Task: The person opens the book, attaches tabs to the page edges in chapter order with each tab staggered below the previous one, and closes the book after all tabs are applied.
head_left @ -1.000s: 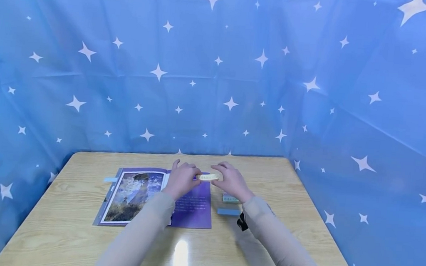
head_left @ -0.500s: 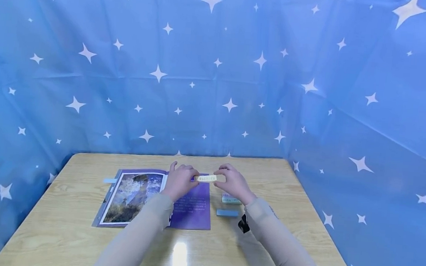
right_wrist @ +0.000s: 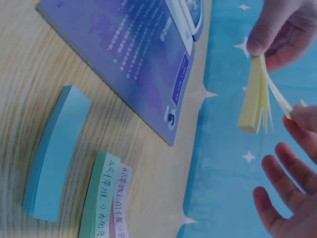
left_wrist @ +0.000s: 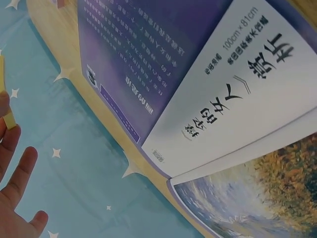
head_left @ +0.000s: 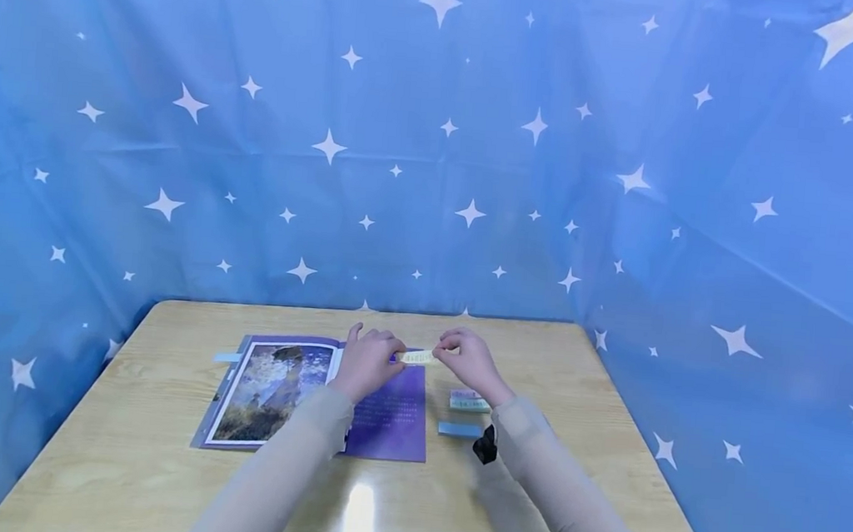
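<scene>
Yellow sticky-note pad, held aloft

Head: above the table, by an open book, the pad lies between left hand and right hand. Left wrist: the left hand pinches its end. Right wrist: the right hand pinches one splayed sheet.

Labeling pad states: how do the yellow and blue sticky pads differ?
Support: the yellow pad is held up by the left hand and right hand; the blue pad lies on the table.
Sheets: the yellow pad's are splayed, one pinched by the right hand; the blue pad's sit flush.
Marks: the yellow pad shows writing in the head view; the blue pad's visible faces look blank.
Shared: both are long and narrow.
</scene>
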{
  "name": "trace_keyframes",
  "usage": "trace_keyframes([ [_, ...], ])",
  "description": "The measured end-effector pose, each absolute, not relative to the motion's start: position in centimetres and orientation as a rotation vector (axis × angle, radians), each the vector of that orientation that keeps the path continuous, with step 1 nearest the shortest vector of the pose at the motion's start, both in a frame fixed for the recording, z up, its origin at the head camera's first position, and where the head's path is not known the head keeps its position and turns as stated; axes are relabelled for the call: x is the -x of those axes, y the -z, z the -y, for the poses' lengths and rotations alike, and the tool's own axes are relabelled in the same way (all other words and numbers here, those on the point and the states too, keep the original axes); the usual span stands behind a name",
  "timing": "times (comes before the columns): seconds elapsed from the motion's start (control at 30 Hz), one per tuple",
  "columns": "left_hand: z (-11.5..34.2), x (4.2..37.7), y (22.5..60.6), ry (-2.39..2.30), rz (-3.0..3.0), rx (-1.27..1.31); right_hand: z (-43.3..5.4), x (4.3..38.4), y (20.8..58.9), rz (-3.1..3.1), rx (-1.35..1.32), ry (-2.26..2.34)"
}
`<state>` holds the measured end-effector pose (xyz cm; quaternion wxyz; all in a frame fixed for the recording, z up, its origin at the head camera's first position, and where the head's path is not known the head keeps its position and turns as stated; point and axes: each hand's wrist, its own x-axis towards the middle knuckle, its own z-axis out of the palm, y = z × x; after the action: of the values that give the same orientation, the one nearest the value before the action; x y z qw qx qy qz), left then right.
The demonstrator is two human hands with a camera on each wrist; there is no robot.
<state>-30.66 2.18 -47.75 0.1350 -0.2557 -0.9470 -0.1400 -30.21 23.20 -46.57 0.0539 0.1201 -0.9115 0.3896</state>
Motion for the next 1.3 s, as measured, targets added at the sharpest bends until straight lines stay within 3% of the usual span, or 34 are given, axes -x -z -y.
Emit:
trace_keyframes([
  [1.3,-1.98,30.70,47.52,0.368,2.772,0.754,-23.66,30.11,46.87,2.802,-0.253,-1.454],
])
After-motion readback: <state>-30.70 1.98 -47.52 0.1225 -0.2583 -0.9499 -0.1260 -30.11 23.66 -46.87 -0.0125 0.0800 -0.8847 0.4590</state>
